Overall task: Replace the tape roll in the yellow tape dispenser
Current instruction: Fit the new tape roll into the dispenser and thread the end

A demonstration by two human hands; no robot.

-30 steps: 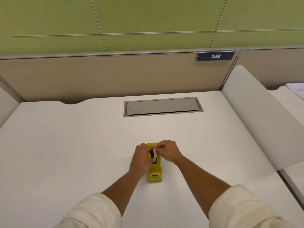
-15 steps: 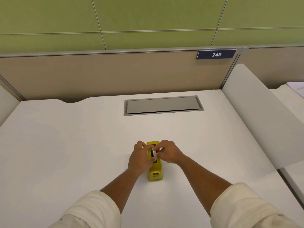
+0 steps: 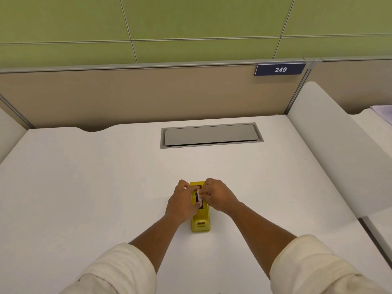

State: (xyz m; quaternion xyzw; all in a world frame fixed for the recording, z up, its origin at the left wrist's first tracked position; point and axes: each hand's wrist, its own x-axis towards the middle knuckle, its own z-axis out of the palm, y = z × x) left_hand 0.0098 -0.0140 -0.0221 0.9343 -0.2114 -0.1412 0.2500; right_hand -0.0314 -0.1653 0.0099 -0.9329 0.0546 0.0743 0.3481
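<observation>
My desk (image 3: 106, 187) is a plain white top under soft, even light. A grey cable hatch (image 3: 211, 135) is set flush into it near the back edge. Behind that stands a beige partition (image 3: 137, 96) with a blue number plate (image 3: 280, 69) reading 249, and green wall panels (image 3: 191, 20) above it. White side dividers (image 3: 331, 145) separate me from the neighbouring desks, where some papers (image 3: 384, 113) lie at far right
</observation>
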